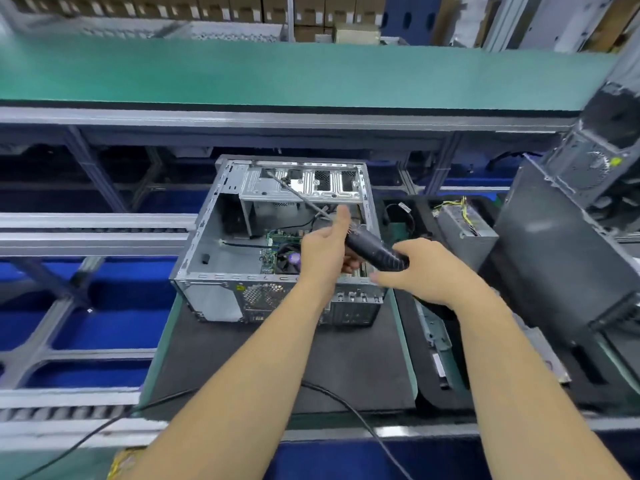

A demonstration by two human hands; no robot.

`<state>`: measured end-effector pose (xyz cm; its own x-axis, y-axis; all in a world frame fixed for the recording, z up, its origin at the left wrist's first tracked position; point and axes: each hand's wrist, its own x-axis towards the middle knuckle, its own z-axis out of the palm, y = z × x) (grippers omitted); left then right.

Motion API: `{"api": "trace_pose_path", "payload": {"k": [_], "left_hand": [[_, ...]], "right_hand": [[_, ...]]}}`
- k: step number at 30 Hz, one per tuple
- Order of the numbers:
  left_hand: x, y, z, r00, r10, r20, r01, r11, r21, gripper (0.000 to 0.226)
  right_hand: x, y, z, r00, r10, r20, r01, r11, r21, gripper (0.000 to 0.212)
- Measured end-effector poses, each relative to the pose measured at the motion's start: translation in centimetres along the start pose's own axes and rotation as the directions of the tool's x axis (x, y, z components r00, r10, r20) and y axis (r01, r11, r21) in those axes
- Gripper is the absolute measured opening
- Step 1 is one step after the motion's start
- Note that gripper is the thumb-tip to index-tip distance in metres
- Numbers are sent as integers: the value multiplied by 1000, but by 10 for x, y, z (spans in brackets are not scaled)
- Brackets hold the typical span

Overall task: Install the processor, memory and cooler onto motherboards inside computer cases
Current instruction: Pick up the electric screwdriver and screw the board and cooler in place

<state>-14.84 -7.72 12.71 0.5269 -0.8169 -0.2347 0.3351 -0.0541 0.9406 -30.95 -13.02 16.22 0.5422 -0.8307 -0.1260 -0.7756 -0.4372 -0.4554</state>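
Over the open computer case (277, 233), the left hand (323, 258) is gripping the front of a black electric screwdriver (375, 251), thumb raised, while the right hand (424, 271) is wrapping around its rear end. Inside the case, the cooler (289, 259) is sitting on the motherboard (277, 237) just left of the left hand; the bit is probably best lowered upright onto each cooler screw, with the cord kept off the fan.

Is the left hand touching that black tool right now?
Touching. The head view shows the left hand with fingers wrapped round the front of the black tool, thumb raised; the right hand holds its rear.

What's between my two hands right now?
In the head view, a black electric screwdriver spans between the left hand and right hand, above the open computer case.
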Motion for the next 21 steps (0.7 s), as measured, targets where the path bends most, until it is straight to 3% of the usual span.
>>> {"api": "trace_pose_path", "payload": {"k": [2,5,8,10,11,13,14,16,18,21], "left_hand": [[-6,-8,-8,998,-56,18,57,994,-92,82],[-16,-24,-24,998,-53,34,55,995,-85,66],[-31,-40,-44,1000,3,-27,-1,996,91,38],[-45,-54,-64,994,107,8,-105,952,288,30],[-52,-62,-77,982,177,61,-186,874,449,26],[-63,-80,-113,950,204,238,-312,535,785,18],[-67,-91,-133,938,129,323,-348,321,881,17],[-75,-116,-176,926,-87,367,-370,-24,929,44],[-87,-135,-209,934,-166,315,-342,-173,924,57],[-96,-143,-224,934,-54,352,-355,-238,904,40]], "right_hand": [[-4,6,19,1000,-24,9,22,980,197,55],[-12,8,49,1000,10,11,-13,940,342,51],[-24,4,74,999,5,40,-19,933,359,44],[-33,-4,91,1000,0,26,-10,928,372,42],[-39,-10,100,1000,2,4,-3,921,390,40],[-50,-23,118,999,20,-43,2,890,456,38],[-56,-30,126,998,30,-55,0,875,484,40],[-67,-43,136,997,46,-58,-12,872,489,43],[-77,-53,142,998,51,-46,-25,895,445,47],[-91,-63,149,999,43,-33,-27,922,387,50]]}}
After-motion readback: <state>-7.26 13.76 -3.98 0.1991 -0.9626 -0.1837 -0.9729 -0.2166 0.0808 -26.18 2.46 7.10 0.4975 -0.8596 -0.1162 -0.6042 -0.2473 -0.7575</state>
